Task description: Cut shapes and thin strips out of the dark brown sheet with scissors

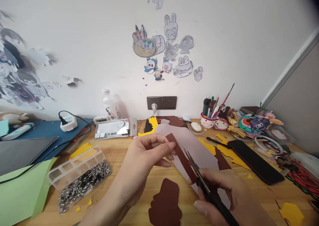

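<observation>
One scalloped brown cut-out (165, 202) appears finished, laid on the surface (117, 147) to the near left of the pale paper sheet (196, 143); the brown card strip (183, 158), held above that sheet, seems only partly trimmed, and how much is left cannot be told. The strip is matte, reddish-brown and narrow. Its far end is pinched between the left hand's (149, 153) closed fingers; black-handled scissors (203, 185) are gripped by the right hand's (231, 186) curled fingers.

"水" on the bottle (111, 107); package (112, 129) lettering unclear
</observation>
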Tool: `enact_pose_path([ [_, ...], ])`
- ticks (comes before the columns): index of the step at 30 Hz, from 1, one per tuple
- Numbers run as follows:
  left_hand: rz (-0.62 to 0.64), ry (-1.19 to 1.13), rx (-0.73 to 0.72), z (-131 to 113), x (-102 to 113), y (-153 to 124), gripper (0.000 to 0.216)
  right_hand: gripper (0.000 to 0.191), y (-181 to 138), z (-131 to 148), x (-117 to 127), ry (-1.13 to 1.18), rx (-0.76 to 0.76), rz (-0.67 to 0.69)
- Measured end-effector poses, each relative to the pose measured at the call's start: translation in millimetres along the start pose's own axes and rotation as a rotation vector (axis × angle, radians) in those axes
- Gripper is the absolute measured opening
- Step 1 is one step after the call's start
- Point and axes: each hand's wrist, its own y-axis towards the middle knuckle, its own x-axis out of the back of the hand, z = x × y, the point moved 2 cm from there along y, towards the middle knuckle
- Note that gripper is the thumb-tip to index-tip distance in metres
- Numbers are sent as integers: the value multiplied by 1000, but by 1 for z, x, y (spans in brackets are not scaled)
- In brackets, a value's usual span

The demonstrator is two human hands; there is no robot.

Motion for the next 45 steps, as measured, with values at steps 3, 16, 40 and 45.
enact_pose_path([
  [3, 24, 19, 18, -3, 0, -2, 13, 16, -2, 1, 0, 14, -48, -4],
  [16, 104, 47, 95, 4, -10, -4, 17, 8, 2, 4, -4, 136, -31, 57],
  [40, 150, 75, 127, 12, -19, -7, 18, 4, 2, -3, -4, 213, 2, 117],
  [45, 151, 72, 113, 11, -19, -6, 16, 6, 0, -4, -8, 250, -2, 127],
])
